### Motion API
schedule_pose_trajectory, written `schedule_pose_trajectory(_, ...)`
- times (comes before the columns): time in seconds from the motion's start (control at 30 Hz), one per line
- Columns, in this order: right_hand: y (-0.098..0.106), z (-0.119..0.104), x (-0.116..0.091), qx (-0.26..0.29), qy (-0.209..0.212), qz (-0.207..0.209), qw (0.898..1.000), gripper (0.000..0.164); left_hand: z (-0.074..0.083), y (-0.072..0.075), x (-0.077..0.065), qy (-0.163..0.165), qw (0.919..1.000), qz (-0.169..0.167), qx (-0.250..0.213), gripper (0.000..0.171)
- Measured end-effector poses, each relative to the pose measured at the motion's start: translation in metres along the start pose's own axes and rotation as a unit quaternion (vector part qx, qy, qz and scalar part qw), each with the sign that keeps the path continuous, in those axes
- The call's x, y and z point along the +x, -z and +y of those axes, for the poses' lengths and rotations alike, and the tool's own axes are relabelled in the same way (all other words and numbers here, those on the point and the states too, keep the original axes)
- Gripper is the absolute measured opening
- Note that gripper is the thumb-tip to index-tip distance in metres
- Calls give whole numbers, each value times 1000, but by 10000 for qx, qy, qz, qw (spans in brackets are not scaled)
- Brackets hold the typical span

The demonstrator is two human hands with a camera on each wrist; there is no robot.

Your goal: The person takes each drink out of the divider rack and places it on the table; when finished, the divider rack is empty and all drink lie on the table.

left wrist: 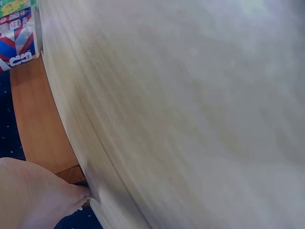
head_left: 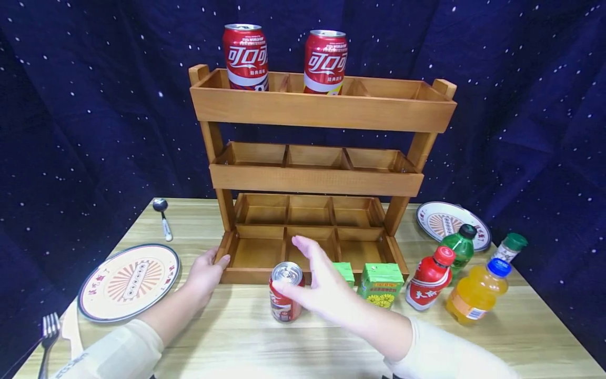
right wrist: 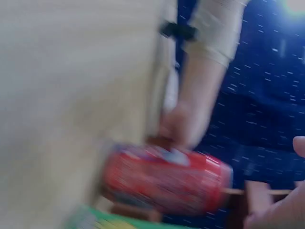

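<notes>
A three-tier wooden rack (head_left: pixel 322 110) stands on the table. My left hand (head_left: pixel 205 276) grips its lower front left corner, thumb over the edge. In front of the bottom tier, a red cola can (head_left: pixel 284 310) stands upright; the right wrist view shows this can (right wrist: pixel 162 179) blurred. Beside it, my right hand (head_left: pixel 326 284) has its fingers extended and spread apart from the thumb, which overlaps the can's top in the head view. Two more cola cans, one on the left (head_left: pixel 246 58) and one in the middle (head_left: pixel 325 63), stand in the top tier's compartments.
Two green drink cartons (head_left: pixel 380 284) stand right of the can, one partly hidden by my right hand. Further right are a red bottle (head_left: pixel 428 279), an orange drink bottle (head_left: pixel 478 292), a green bottle (head_left: pixel 459 245) and a plate (head_left: pixel 426 216). Another plate (head_left: pixel 97 295), with cutlery, lies left.
</notes>
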State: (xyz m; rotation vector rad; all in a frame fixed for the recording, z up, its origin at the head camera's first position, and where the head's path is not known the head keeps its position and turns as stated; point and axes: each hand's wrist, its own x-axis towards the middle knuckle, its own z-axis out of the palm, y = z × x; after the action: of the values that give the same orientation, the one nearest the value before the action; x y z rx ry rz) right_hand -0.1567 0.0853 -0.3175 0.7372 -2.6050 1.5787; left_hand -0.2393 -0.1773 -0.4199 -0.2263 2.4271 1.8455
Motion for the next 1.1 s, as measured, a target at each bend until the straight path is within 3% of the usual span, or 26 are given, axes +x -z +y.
schedule_pose_trajectory(0.13,37,-29,17,744,416,-134,9963,59,-1,0,0,-21,10000,-12,25,63)
schedule_pose_trajectory(0.33,99,-76,51,1672,942,-143,9813,40,-2,-1,1,-44,10000,5,-72,62)
schedule_pose_trajectory(0.43,128,-97,71,2238,1104,25,9684,36,-1,-2,-1,-46,9999,56,-79,61)
schedule_pose_trajectory(0.57,163,-122,100,3043,1270,388,9433,38,-1,-1,0,-47,10000,26,-69,61)
schedule_pose_trajectory(0.7,189,-139,129,3333,1303,977,9287,40,-2,1,1,-12,10000,-41,-53,62)
schedule_pose_trajectory(0.83,204,-145,155,3196,1028,1498,9300,45,-2,2,1,-30,10000,-4,-39,61)
schedule_pose_trajectory(0.97,208,-139,176,2696,653,1731,9450,55,-1,3,2,-54,10000,-11,54,62)
schedule_pose_trajectory(1.1,204,-129,190,2020,231,1652,9651,64,-1,2,0,-25,10000,-5,88,62)
